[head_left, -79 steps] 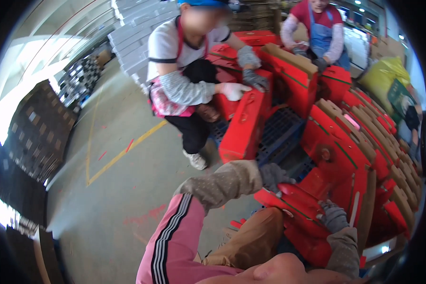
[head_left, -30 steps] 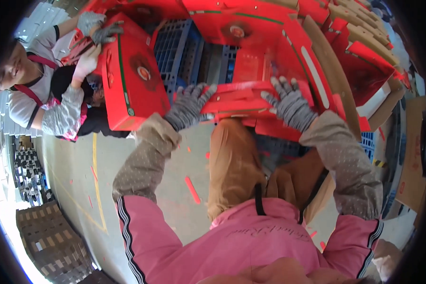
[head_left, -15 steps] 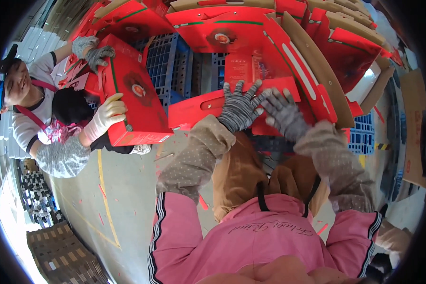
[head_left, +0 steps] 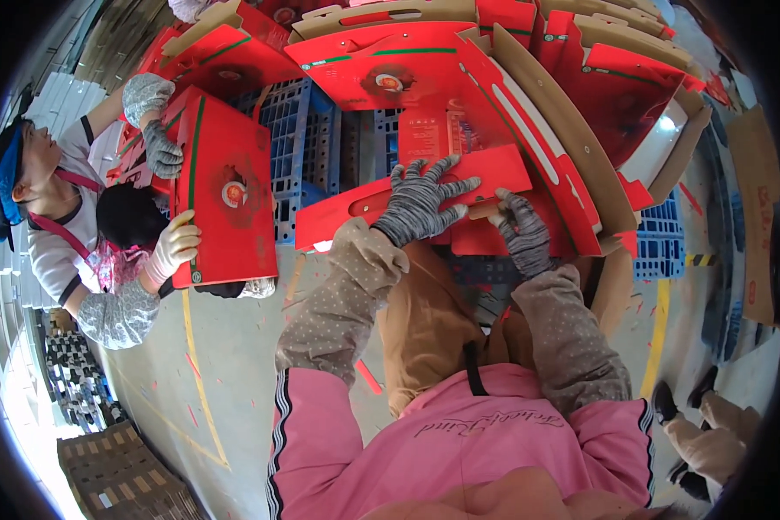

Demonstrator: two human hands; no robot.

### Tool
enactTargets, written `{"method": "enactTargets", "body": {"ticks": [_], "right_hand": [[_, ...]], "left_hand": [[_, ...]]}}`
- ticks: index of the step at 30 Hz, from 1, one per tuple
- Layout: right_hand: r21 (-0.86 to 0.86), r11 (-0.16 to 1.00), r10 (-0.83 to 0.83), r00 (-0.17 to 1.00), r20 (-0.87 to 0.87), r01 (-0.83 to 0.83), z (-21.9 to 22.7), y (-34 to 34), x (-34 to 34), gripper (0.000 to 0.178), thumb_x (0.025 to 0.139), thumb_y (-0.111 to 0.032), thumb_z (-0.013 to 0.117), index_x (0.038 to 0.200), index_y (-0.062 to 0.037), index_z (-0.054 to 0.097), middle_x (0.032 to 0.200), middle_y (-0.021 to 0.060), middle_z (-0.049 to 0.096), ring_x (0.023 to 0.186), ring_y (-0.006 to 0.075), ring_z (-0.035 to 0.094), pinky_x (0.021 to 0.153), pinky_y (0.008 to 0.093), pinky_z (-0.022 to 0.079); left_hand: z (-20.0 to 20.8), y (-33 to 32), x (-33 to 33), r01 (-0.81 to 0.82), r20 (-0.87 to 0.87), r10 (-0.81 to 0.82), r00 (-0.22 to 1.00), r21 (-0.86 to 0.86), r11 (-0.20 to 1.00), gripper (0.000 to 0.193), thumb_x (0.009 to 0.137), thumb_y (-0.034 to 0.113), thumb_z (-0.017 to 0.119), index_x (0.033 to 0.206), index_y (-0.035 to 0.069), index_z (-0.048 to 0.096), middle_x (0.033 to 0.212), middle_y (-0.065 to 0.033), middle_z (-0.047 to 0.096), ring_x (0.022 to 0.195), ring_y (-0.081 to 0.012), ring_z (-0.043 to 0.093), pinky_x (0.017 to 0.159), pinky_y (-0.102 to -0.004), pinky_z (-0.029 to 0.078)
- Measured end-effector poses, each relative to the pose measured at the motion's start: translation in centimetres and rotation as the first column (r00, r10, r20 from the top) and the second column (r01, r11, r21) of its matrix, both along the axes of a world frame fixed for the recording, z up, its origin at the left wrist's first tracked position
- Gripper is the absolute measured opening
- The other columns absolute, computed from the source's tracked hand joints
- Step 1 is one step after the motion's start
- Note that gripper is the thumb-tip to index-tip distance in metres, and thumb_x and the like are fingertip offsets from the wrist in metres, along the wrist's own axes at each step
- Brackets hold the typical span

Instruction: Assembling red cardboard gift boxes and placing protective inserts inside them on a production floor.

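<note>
In front of me is a red cardboard carton (head_left: 529, 165) with a green stripe and a brown inner side, its tall panels standing up. My left hand (head_left: 420, 204), in a grey striped glove, lies with fingers spread on a long red flap (head_left: 334, 211) that has a handle slot. Just right of it, my right hand (head_left: 524, 236), gloved alike, has its fingers bent around a small brown-edged cardboard flap (head_left: 482, 209) at the near side of the carton. Its fingertips partly cover that edge.
At the left, a co-worker (head_left: 56, 195) in a cap holds another red carton (head_left: 234, 191). More red cartons (head_left: 633, 82) stand behind mine, over blue plastic pallets (head_left: 295, 147). Flattened brown cardboard (head_left: 126, 472) is stacked lower left. Another person's legs (head_left: 711, 442) show lower right.
My right hand has drawn back toward me, its fingers going from outstretched to bent at the flap's edge. My left hand stays on the long flap. The co-worker's carton is turned more upright.
</note>
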State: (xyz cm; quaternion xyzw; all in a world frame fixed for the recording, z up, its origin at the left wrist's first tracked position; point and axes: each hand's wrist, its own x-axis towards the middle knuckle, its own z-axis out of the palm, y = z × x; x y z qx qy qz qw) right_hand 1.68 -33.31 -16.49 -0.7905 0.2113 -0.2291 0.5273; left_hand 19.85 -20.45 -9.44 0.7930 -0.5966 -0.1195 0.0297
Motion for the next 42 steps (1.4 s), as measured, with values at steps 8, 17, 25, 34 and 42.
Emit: {"method": "enactTargets", "body": {"ticks": [8, 17, 25, 34, 42], "right_hand": [[-0.56, 0.82, -0.176, 0.983, -0.046, 0.121, 2.9, -2.4, 0.6, 0.039, 0.078, -0.01, 0.068, 0.116, -0.0099, 0.061, 0.091, 0.0112, 0.051, 0.084, 0.0253, 0.054, 0.074, 0.0339, 0.046], [-0.397, 0.89, -0.205, 0.974, 0.097, 0.226, 3.1, -2.9, 1.5, 0.03, 0.076, -0.011, 0.07, 0.106, -0.0097, 0.067, 0.088, 0.0098, 0.05, 0.076, 0.0236, 0.054, 0.069, 0.0344, 0.046], [-0.353, 0.93, -0.099, 0.995, 0.021, 0.1, 2.7, -3.4, 1.1, 0.029, 0.082, -0.005, 0.065, 0.111, -0.0093, 0.064, 0.085, 0.0061, 0.045, 0.067, 0.0153, 0.054, 0.059, 0.0267, 0.05], [-0.469, 0.879, -0.123, 0.991, -0.045, 0.088, 4.8, -2.9, 1.0, 0.034, 0.079, -0.017, 0.067, 0.112, -0.0098, 0.064, 0.091, 0.0124, 0.048, 0.083, 0.0262, 0.053, 0.075, 0.0366, 0.047], [-0.209, 0.969, -0.144, 0.988, -0.052, 0.13, 2.3, -3.1, 0.7, 0.034, 0.078, -0.02, 0.069, 0.11, -0.0093, 0.066, 0.09, 0.0117, 0.047, 0.08, 0.0251, 0.052, 0.071, 0.0355, 0.046]], "left_hand": [[-0.2, -1.1, -0.5, -0.059, 0.121, 0.077, 0.99, -0.146, 0.988, 0.06, 0.077, 0.056, 0.058, 0.133, 0.038, 0.044, 0.141, -0.01, 0.037, 0.115, -0.0365, 0.045, 0.1, -0.0501, 0.031], [-1.1, -1.3, 0.6, 0.026, 0.105, -0.009, 0.994, -0.157, 0.987, 0.06, 0.08, 0.06, 0.051, 0.135, 0.042, 0.039, 0.141, -0.0153, 0.036, 0.116, -0.0371, 0.045, 0.098, -0.0508, 0.031], [-0.7, -1.0, 1.3, 0.14, 0.078, -0.131, 0.988, -0.118, 0.983, 0.062, 0.082, 0.054, 0.053, 0.139, 0.042, 0.032, 0.147, -0.0184, 0.024, 0.122, -0.04, 0.039, 0.101, -0.0534, 0.027], [0.0, -1.1, 0.9, 0.152, 0.167, -0.151, 0.974, 0.004, 0.988, 0.065, 0.085, 0.047, 0.053, 0.143, 0.036, 0.025, 0.146, -0.0212, 0.023, 0.118, -0.0444, 0.04, 0.098, -0.0547, 0.032], [-1.0, -0.1, 1.5, 0.255, 0.144, -0.247, 0.958, -0.041, 0.966, 0.069, 0.084, 0.046, 0.053, 0.144, 0.027, 0.026, 0.146, -0.0241, 0.02, 0.121, -0.0455, 0.036, 0.102, -0.0511, 0.029]]}}
